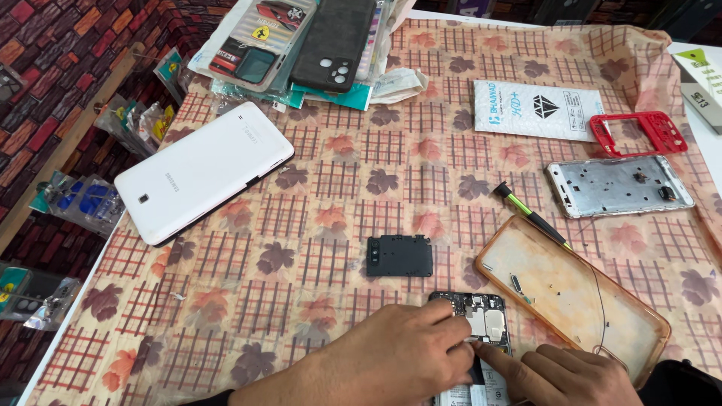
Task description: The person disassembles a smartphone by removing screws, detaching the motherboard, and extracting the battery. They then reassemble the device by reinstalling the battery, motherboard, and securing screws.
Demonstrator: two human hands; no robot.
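STEP: internals work on opened phone [481, 319], near edge of surface [338, 188] | LEFT hand [391, 361]: fingers curled, steadying phone | RIGHT hand [560, 372]: fingertip pressing the board (grip unclear) | NEXT: likely fine, steady fingertip work; black cover plate [399, 256] lies just beyond.

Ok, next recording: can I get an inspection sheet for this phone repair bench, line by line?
Surface: table under a patterned orange leaf-and-check cloth.
Job's things: opened phone with bare circuit board, partly under both hands; small black cover plate lying apart above it.
Clutter: white tablet, face down; clear orange phone case; green-handled tool; silver phone frame; red phone frame; white packet; stack of phone cases.
Grippers: left hand and right hand have fingertips on the opened phone; grip unclear.
Cables: thin wire over the orange case.
Surroundings: brick-pattern wall, hanging packets.
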